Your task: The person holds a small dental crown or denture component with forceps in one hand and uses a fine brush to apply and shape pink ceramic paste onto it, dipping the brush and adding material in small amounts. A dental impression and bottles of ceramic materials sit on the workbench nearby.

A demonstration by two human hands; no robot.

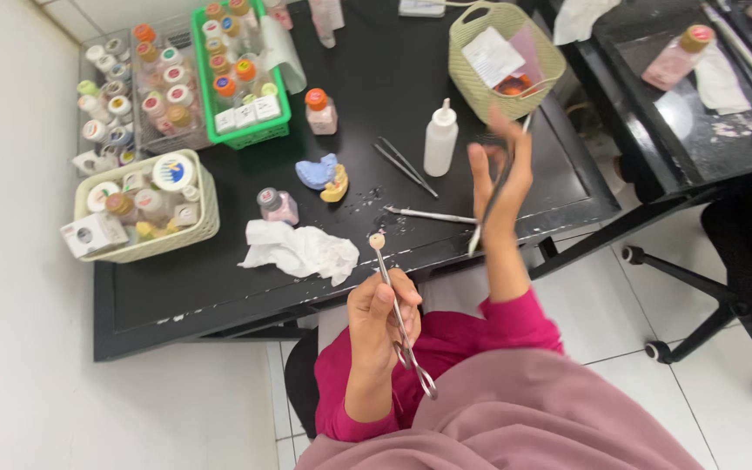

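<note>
forceps (398, 313) in left hand (380, 318) fingers point up-away; right hand (500, 174) pinches brush (491, 204).

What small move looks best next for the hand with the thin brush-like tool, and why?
Probably bring the right hand and its thin tool down toward the small pale tooth-like piece. The left hand holds that piece up in metal forceps, and the tool's tip is well apart from it.

Bare black table (219, 287) lies open near the front edge; tissue (299, 251), squeeze bottle (439, 139) and baskets (145, 209) crowd beyond.
</note>
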